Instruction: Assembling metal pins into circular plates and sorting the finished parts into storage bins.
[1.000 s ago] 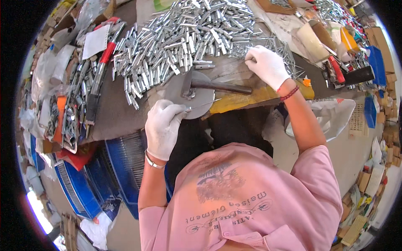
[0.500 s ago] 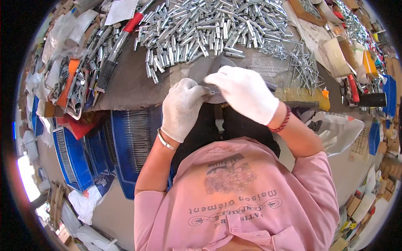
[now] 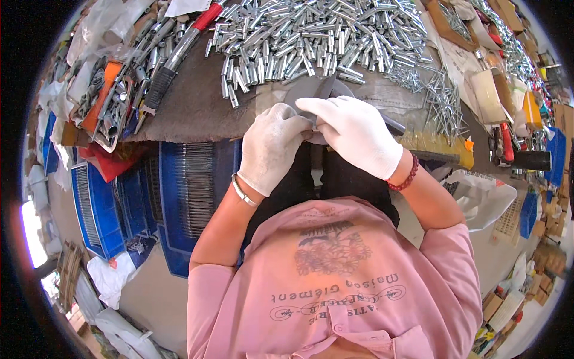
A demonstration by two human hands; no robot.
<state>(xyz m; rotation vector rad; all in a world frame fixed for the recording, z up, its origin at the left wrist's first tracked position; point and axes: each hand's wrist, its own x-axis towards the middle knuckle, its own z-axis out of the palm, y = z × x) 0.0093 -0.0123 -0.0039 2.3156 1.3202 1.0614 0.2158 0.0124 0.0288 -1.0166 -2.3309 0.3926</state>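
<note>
My left hand (image 3: 274, 148), in a white work glove, is closed in a pinch at the table's near edge. A small metal part (image 3: 312, 130) shows a little at its fingertips, mostly covered. Against those fingertips sits my right hand (image 3: 360, 136), gloved too, with its fingers bent together; what they grip is hidden. Just beyond both hands lies a grey round plate (image 3: 294, 94) with a dark flat upright piece (image 3: 324, 87) on it. A dark metal bar (image 3: 393, 125) sticks out to the right from behind my right hand.
A large heap of short metal tubes (image 3: 317, 45) covers the far tabletop, with long thin metal pins (image 3: 443, 105) to its right. Hand tools (image 3: 113, 99) crowd the left side. Blue bins (image 3: 173, 209) of thin rods stand below the left edge.
My right hand has come in against the left fingertips, covering the metal part that showed between them. The whole view has shifted slightly, with the tabletop now further right.
</note>
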